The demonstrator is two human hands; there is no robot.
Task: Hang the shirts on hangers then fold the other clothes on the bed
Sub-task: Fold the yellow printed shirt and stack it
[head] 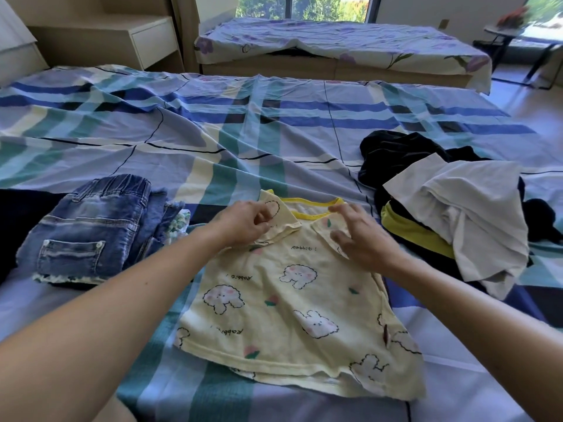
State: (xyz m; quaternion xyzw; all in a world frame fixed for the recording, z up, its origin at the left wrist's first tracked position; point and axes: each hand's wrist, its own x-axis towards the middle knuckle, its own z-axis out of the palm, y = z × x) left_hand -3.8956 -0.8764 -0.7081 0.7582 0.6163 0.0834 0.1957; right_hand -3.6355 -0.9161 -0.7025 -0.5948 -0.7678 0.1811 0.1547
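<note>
A pale yellow rabbit-print T-shirt point(292, 306) lies flat on the plaid bed point(213, 129), its yellow-trimmed neck pointing away from me. Both sleeves are folded in over the chest. My left hand point(246, 222) pinches the folded left sleeve near the collar. My right hand point(356, 236) rests on the folded right sleeve with fingers spread. A stack of folded clothes topped by blue denim shorts point(88, 233) sits to the left. An unfolded pile of dark garments point(399, 150), a white top point(475, 214) and a yellow-green piece point(411, 229) lies to the right.
A second bed with a floral sheet point(335, 41) stands beyond, under the window. A beige bedside unit point(137, 38) is at the far left. A small table with dark legs point(511, 35) stands at the far right. No hangers are in view.
</note>
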